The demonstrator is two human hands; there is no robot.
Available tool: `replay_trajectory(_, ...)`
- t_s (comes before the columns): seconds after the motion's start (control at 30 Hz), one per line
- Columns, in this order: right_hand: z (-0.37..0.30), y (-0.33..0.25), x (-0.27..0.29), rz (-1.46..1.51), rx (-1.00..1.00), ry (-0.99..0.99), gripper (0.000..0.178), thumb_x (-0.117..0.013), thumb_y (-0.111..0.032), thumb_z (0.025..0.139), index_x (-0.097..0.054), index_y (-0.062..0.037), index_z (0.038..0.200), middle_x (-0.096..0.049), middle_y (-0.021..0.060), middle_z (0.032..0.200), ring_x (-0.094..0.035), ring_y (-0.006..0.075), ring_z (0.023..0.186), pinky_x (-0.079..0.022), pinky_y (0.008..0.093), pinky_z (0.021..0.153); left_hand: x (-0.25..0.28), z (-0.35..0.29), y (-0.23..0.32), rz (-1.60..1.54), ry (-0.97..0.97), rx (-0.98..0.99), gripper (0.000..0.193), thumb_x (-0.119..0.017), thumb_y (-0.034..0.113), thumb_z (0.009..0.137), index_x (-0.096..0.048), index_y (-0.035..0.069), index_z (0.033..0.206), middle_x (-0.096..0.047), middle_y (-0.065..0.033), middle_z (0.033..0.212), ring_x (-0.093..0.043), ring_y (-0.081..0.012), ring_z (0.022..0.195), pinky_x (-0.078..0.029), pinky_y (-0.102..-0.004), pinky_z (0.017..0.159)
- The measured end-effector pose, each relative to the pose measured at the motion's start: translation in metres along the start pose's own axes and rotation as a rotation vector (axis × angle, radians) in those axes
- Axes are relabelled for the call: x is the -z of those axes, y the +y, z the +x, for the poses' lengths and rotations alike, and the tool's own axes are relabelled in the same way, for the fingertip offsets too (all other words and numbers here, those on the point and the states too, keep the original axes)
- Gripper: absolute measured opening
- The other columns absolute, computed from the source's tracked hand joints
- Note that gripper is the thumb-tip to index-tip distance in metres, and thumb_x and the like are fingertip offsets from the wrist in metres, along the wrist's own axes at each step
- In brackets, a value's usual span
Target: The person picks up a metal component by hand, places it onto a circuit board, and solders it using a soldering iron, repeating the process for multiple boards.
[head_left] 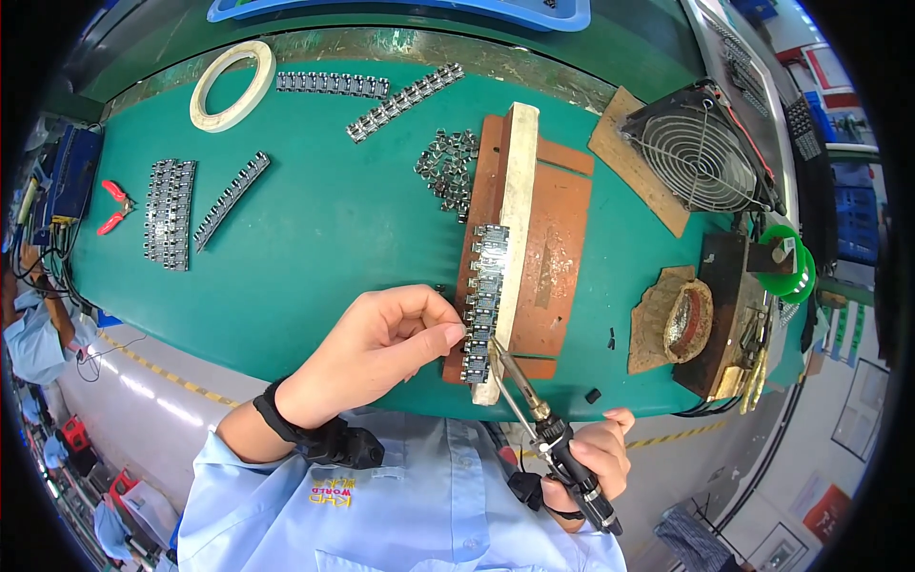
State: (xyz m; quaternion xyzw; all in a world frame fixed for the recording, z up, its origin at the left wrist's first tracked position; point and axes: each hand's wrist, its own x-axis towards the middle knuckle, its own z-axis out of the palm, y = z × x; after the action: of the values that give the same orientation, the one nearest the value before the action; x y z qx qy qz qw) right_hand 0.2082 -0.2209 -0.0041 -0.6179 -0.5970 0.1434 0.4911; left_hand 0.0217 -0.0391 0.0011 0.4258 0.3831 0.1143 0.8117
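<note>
A strip of small black circuit boards with metal parts [484,305] lies lengthwise along a pale bar [518,181] on a brown block [553,257]. At the strip's left edge, my left hand [372,348] has thumb and forefinger pinched together; whatever is between them is too small to make out. My right hand [599,459] grips a black soldering iron [558,443] with a thin feed tube beside its shaft. Its tip meets the strip's lower right side, or comes very close. Loose small metal parts [446,170] are heaped left of the block.
More board strips [170,214] lie at the left and back, near a tape roll [200,107] and red-handled cutters [116,208]. To the right are a fan [701,157], a green solder spool [803,272] and a crusted round holder [688,324]. A blue tray [400,11] stands behind.
</note>
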Motion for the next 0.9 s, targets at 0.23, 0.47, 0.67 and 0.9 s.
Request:
replay_trajectory(0.23,0.006,-0.001,-0.007,0.012,0.01,0.001,0.032,-0.075,-0.025,0.057,-0.063,-0.008,0.082,-0.06,0.0012,0.06,-0.052,0.0138,0.055,-0.033,0.0349,0.075,0.004,0.0,-0.008,0.038,0.017,-0.032,0.014,-0.052,0.015,0.09,-0.054,0.002,0.089,-0.055,0.0024,0.07,-0.046,-0.0025,0.058,-0.035,-0.0178,0.049)
replay_trajectory(0.47,0.008,-0.003,-0.006,-0.001,-0.004,-0.046,0.032,-0.074,-0.026,0.06,-0.063,-0.0086,0.085,-0.061,0.0012,0.061,-0.052,0.014,0.056,-0.034,0.0343,0.076,0.008,-0.003,-0.011,-0.006,0.062,-0.084,0.012,-0.051,0.014,0.09,-0.054,0.002,0.089,-0.05,0.0036,0.071,-0.044,-0.0024,0.057,-0.034,-0.0175,0.049)
replay_trajectory(0.67,0.007,-0.003,-0.006,-0.01,0.003,-0.049,0.033,-0.074,-0.027,0.061,-0.063,-0.0086,0.086,-0.061,0.0013,0.062,-0.053,0.0142,0.056,-0.034,0.0344,0.077,0.012,-0.011,-0.006,0.025,0.155,-0.124,0.012,-0.052,0.013,0.088,-0.054,0.001,0.087,-0.052,0.0005,0.071,-0.045,-0.0042,0.055,-0.036,-0.018,0.051)
replay_trajectory(0.9,0.006,-0.002,-0.005,-0.008,0.007,-0.051,0.034,-0.075,-0.027,0.061,-0.063,-0.0082,0.086,-0.062,0.002,0.063,-0.054,0.0145,0.056,-0.036,0.0335,0.075,0.015,-0.014,-0.002,0.09,0.236,-0.196,0.009,-0.053,0.01,0.087,-0.054,0.001,0.087,-0.053,-0.0003,0.074,-0.045,-0.0047,0.058,-0.036,-0.0187,0.051)
